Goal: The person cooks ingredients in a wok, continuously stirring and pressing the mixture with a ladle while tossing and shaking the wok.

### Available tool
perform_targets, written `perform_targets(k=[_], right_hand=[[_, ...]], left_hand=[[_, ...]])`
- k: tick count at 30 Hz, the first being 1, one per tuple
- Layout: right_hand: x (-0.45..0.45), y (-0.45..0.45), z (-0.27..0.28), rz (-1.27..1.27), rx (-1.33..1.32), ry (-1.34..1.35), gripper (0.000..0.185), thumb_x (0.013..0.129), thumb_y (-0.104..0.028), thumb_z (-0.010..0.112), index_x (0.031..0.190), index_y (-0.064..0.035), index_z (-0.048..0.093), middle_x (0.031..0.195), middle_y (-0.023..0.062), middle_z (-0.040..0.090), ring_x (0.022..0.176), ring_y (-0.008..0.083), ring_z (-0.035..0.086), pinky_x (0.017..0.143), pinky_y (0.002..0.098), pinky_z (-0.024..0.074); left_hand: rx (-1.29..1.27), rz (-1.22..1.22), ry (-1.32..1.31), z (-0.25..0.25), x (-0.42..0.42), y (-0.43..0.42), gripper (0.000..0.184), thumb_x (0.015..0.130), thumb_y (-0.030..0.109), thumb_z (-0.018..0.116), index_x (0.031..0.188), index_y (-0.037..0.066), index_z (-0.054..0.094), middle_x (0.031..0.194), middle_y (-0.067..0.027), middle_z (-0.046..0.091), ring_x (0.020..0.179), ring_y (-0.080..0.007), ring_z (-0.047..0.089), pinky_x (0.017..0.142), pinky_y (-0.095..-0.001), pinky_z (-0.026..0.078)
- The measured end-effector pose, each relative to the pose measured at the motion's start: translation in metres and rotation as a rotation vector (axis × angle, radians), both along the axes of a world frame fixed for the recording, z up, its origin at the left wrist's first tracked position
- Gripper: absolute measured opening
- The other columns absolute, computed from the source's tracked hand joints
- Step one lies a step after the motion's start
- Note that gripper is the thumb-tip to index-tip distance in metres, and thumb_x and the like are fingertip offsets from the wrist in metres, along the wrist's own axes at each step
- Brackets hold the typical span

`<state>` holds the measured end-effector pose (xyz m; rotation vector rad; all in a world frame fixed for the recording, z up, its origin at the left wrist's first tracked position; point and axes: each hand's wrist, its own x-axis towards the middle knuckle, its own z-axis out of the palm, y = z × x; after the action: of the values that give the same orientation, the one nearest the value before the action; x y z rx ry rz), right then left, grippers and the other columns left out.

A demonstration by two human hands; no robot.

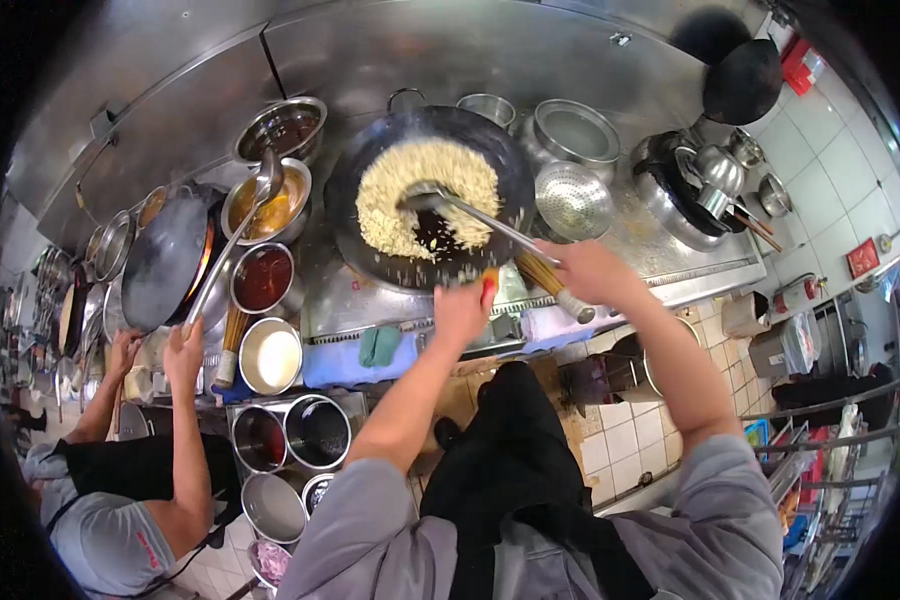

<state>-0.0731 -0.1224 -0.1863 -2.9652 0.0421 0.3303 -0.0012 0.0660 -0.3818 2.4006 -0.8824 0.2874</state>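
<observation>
A large black wok [345,215] holds a pale, grainy food [425,165] that looks like fried rice, part of it blurred by motion. My left hand [462,312] is closed at the wok's near edge, around a handle with an orange-red part showing. In my right hand [592,272] is the shaft of a long metal ladle [495,225], whose bowl rests among the grains near the wok's middle. Dark wok surface shows just below the ladle bowl. A bamboo brush [540,275] lies beneath my right hand.
At the left, a co-worker [120,530] holds another ladle [232,245] beside a steaming wok [170,255]. Sauce bowls [262,278] stand between the woks. A perforated strainer [572,200], a metal pot [577,130] and a kettle [718,168] are on the right. A green cloth [378,346] lies on the front edge.
</observation>
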Motion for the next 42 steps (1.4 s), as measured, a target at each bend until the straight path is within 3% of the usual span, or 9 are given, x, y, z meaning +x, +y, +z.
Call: perform_targets(k=[2, 4, 13, 16, 22, 26, 32, 35, 42], right_hand=[[-0.009, 0.016, 0.008, -0.023, 0.059, -0.032, 0.055, 0.087, -0.013, 0.058, 0.14, -0.0162, 0.048, 0.094, 0.0235, 0.067, 0.09, 0.0408, 0.064, 0.081, 0.05, 0.0494], [-0.011, 0.018, 0.014, -0.042, 0.121, -0.075, 0.054, 0.087, -0.013, 0.058, 0.14, -0.0144, 0.048, 0.095, 0.0248, 0.066, 0.092, 0.0418, 0.063, 0.082, 0.0505, 0.0491], [-0.124, 0.003, 0.162, 0.025, -0.038, 0.339, 0.05, 0.088, -0.018, 0.061, 0.137, -0.0231, 0.053, 0.081, 0.0157, 0.068, 0.078, 0.0336, 0.067, 0.074, 0.0453, 0.0506], [-0.106, 0.002, 0.154, 0.097, -0.123, 0.263, 0.049, 0.088, -0.017, 0.06, 0.136, -0.0227, 0.054, 0.081, 0.0158, 0.068, 0.073, 0.033, 0.066, 0.069, 0.0444, 0.0506], [0.0, 0.03, 0.02, -0.069, 0.01, 0.029, 0.05, 0.089, -0.015, 0.056, 0.139, -0.0187, 0.05, 0.102, 0.0232, 0.066, 0.091, 0.0399, 0.064, 0.08, 0.0473, 0.0504], [-0.008, 0.032, 0.016, -0.128, 0.1, -0.082, 0.048, 0.09, -0.013, 0.056, 0.137, -0.0186, 0.05, 0.098, 0.0217, 0.067, 0.087, 0.0384, 0.066, 0.079, 0.045, 0.0516], [-0.061, 0.011, 0.095, -0.356, 0.955, -0.075, 0.053, 0.094, -0.012, 0.057, 0.143, -0.017, 0.038, 0.072, 0.0035, 0.055, 0.05, 0.0075, 0.049, 0.043, 0.0242, 0.041], [-0.079, 0.007, 0.113, -0.324, 1.56, -0.119, 0.057, 0.094, -0.014, 0.059, 0.145, -0.0193, 0.033, 0.081, 0.0068, 0.052, 0.046, 0.0067, 0.045, 0.035, 0.0193, 0.0361], [-0.004, 0.009, -0.063, -0.436, 2.605, 0.397, 0.044, 0.1, -0.011, 0.047, 0.14, -0.0266, 0.039, 0.077, 0.0065, 0.047, 0.047, 0.0078, 0.037, 0.035, 0.0195, 0.0316]], left_hand=[[0.079, -0.075, 0.092, 0.002, -0.047, 0.021, 0.029, 0.091, 0.037, 0.059, 0.092, 0.011, 0.073, 0.069, -0.0114, 0.066, 0.065, -0.0287, 0.064, 0.069, -0.0462, 0.04], [-0.312, -0.206, -0.416, 0.025, -0.045, 0.022, 0.03, 0.086, 0.038, 0.064, 0.075, 0.01, 0.068, 0.06, -0.0075, 0.063, 0.056, -0.0271, 0.061, 0.067, -0.0444, 0.039], [0.081, -0.195, 0.159, 0.092, -0.027, 0.04, 0.039, 0.092, 0.046, 0.056, 0.078, 0.013, 0.071, 0.067, -0.0123, 0.066, 0.066, -0.0319, 0.065, 0.07, -0.0458, 0.047], [0.042, -0.168, 0.171, 0.142, -0.004, 0.035, 0.043, 0.091, 0.049, 0.055, 0.077, 0.012, 0.071, 0.063, -0.014, 0.064, 0.062, -0.0357, 0.064, 0.063, -0.0448, 0.052], [0.005, -0.052, -0.007, 0.008, 0.002, 0.013, 0.04, 0.093, 0.046, 0.054, 0.077, 0.013, 0.07, 0.062, -0.0128, 0.064, 0.06, -0.0314, 0.063, 0.072, -0.0447, 0.042], [0.052, -0.186, -0.057, 0.034, -0.005, 0.029, 0.034, 0.09, 0.043, 0.058, 0.079, 0.013, 0.069, 0.068, -0.0116, 0.066, 0.061, -0.0271, 0.063, 0.067, -0.0425, 0.039], [0.098, -0.017, 0.091, 0.028, 0.068, 0.02, 0.036, 0.095, 0.045, 0.051, 0.092, 0.012, 0.065, 0.087, -0.0086, 0.068, 0.084, -0.0276, 0.063, 0.08, -0.0483, 0.039], [0.082, 0.071, 0.1, 0.009, 0.068, 0.02, 0.035, 0.095, 0.044, 0.052, 0.103, 0.012, 0.061, 0.102, -0.0082, 0.066, 0.099, -0.0275, 0.06, 0.082, -0.0501, 0.039], [0.026, 0.089, 0.242, 0.012, 0.074, 0.027, 0.034, 0.094, 0.042, 0.056, 0.108, 0.011, 0.057, 0.101, -0.0104, 0.065, 0.101, -0.0318, 0.059, 0.082, -0.0477, 0.042]])
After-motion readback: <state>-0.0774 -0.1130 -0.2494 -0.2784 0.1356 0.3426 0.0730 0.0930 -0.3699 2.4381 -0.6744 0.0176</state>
